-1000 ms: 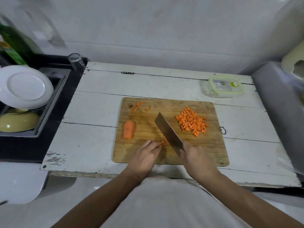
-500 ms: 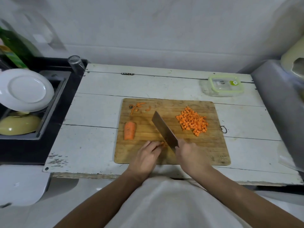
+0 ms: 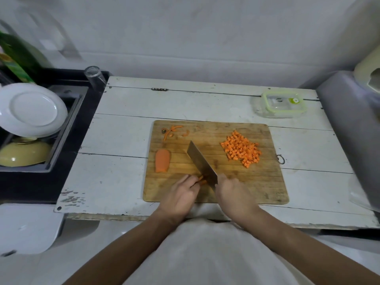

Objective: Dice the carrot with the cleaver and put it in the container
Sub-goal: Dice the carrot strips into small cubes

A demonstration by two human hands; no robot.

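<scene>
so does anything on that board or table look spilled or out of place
Nothing spilled. Diced carrot sits in a tidy heap on the cutting board, peel scraps at its far left corner. The container still has its lid on, and the table paint is chipped at its near left corner.

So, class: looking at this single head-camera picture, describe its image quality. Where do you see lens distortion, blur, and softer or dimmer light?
Head view: wide-angle bending curves the table edges; the corners, with the green bottle, look smeared; light is soft and dim, without harsh shadows; the diced carrot and cleaver at centre are sharpest.
</scene>
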